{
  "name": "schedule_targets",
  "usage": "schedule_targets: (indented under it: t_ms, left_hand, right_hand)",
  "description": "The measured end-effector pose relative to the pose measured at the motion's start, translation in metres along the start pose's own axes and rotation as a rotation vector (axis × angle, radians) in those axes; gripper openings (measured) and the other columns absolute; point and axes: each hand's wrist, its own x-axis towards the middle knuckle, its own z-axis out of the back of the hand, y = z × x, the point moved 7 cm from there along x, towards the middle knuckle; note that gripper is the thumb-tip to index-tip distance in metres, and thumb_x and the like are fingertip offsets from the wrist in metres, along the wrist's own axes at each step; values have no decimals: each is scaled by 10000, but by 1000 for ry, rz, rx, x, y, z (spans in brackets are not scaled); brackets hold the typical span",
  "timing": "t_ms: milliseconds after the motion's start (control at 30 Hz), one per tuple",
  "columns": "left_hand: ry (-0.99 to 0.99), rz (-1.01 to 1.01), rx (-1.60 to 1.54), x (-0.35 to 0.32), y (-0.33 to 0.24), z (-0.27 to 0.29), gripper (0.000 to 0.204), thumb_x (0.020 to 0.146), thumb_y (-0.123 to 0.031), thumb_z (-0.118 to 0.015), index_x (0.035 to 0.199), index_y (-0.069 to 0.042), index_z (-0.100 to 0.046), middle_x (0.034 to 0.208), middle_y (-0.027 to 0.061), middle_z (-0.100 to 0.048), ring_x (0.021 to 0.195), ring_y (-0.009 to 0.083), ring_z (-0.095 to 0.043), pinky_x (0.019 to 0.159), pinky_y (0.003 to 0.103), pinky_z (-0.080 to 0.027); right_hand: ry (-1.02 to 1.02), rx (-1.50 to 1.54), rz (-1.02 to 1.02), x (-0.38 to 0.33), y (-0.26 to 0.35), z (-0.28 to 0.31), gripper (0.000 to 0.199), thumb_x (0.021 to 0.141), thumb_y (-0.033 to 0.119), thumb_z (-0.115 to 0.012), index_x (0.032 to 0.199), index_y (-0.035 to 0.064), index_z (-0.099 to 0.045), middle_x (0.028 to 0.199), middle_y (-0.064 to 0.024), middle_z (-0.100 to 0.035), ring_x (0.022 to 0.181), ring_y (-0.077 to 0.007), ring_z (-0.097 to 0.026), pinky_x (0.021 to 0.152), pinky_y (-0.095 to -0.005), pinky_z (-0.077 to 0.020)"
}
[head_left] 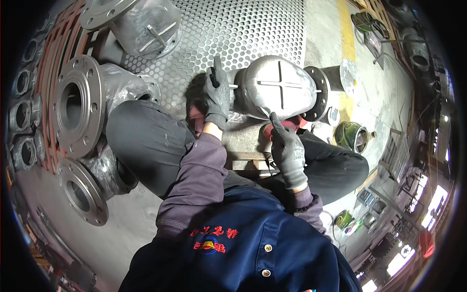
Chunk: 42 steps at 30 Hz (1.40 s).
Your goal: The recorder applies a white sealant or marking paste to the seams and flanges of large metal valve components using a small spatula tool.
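A grey cast-metal valve body [286, 100] with a raised cross rib lies in front of me between my knees. Its dark bolt-holed flange [317, 94] faces right. At its left end, my left hand [217, 95], in a grey glove, is closed on the end of the casting, one finger pointing away from me. My right hand [288, 151], also gloved, reaches to the casting's near edge with the index finger extended and the others curled. A pale sliver [264, 112] shows by that fingertip; what the curled fingers hold is hidden.
Several flanged castings stand at left, including a large one [80, 106] beside my knee and another [82, 191] nearer. A perforated metal plate [233, 29] lies ahead. Green round parts [351, 136] sit on the floor at right, near a yellow line [346, 34].
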Motion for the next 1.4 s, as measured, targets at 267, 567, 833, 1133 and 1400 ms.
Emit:
schedule_targets:
  t_ms: [267,567,833,1133,1400]
  left_hand:
    - [3,112,-263,-7,-11,-2,547,948,-405,-542,1257,47,-536,1113,242,-631,998,322,-627,856,378,-490]
    - [85,87,-353,-3,-4,-4,661,925,-369,-607,1406,22,-378,1317,251,-514,1116,291,-586,814,341,-540]
    - [108,-36,-24,3,0,-4,714,895,-394,-636,1417,13,-370,1365,234,-494,1204,303,-549,944,365,-476]
    - [5,-6,-219,0,-1,0,702,935,-530,-510,1331,48,-470,1093,232,-617,952,295,-623,858,341,-491]
    - [135,-561,625,-34,-63,-11,758,930,-548,-387,1488,-51,-253,1482,247,-338,1403,389,-272,1167,497,-165]
  right_hand:
    - [-74,-270,-23,6,12,-10,594,830,98,-549,1411,183,-463,789,-220,-579,695,-369,-603,612,-463,-482]
    - [66,-449,-110,14,13,-28,700,753,67,-617,1416,199,-438,886,-207,-607,788,-362,-635,644,-458,-508]
    - [1,-366,-69,10,24,-18,542,832,96,-567,1364,178,-499,884,-212,-631,716,-357,-638,628,-434,-518]
    - [0,-218,-158,15,0,-1,545,817,82,-563,1354,164,-528,903,-148,-650,824,-309,-651,706,-412,-516]
    - [-201,364,-186,-36,-50,23,497,874,29,-491,1366,100,-519,824,-67,-663,700,-203,-650,631,-333,-516]
